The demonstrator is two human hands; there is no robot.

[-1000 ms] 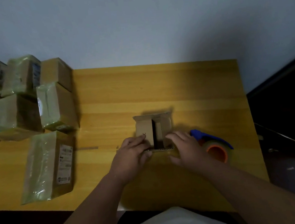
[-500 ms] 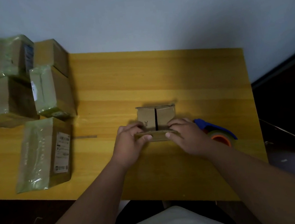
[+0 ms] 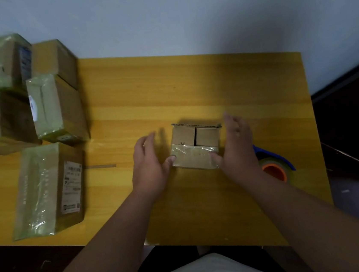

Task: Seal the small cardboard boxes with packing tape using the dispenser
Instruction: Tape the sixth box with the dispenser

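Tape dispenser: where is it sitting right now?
In the head view the tape dispenser lies on the table near its right edge, just right of the right hand and partly hidden behind that wrist, with the small box further left.

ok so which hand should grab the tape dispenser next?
Right, probably. The tape dispenser lies on the table just beyond the right hand, partly hidden by that wrist. The left hand sits across the small box, and could steady it. Both hands look open.
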